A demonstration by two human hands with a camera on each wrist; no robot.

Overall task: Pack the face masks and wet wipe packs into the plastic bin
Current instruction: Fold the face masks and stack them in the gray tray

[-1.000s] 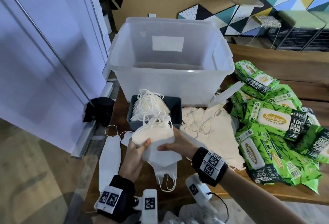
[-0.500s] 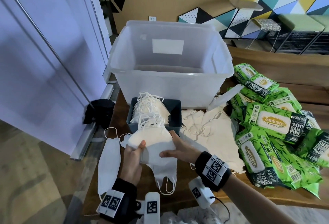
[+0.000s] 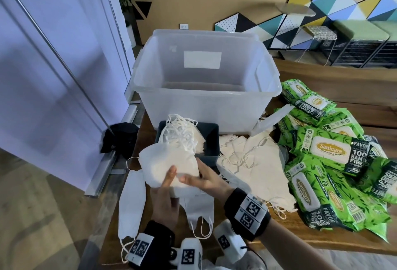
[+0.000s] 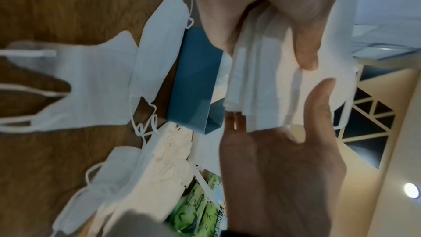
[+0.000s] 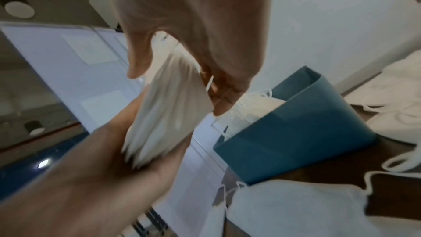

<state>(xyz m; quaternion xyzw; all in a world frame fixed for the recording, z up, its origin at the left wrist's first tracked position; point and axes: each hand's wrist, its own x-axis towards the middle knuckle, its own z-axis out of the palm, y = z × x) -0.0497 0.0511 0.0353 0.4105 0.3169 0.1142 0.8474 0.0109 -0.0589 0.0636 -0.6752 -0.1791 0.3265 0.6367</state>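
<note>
Both hands hold a stack of white face masks over the table's front edge, just before a small blue box stuffed with more masks. My left hand grips the stack from below, thumb on its face. My right hand holds its right end between thumb and fingers. The clear plastic bin stands behind the blue box; nothing shows inside it. Green wet wipe packs lie heaped at the right.
Loose cream masks lie between the blue box and the wipes. More white masks lie flat at the front left, under and beside my hands. The wooden table ends near my wrists. A white wall panel stands left.
The stack has tipped toward the left between my hands, and my right fingers have slid closer to my left thumb. Bin, box and wipe packs have not moved.
</note>
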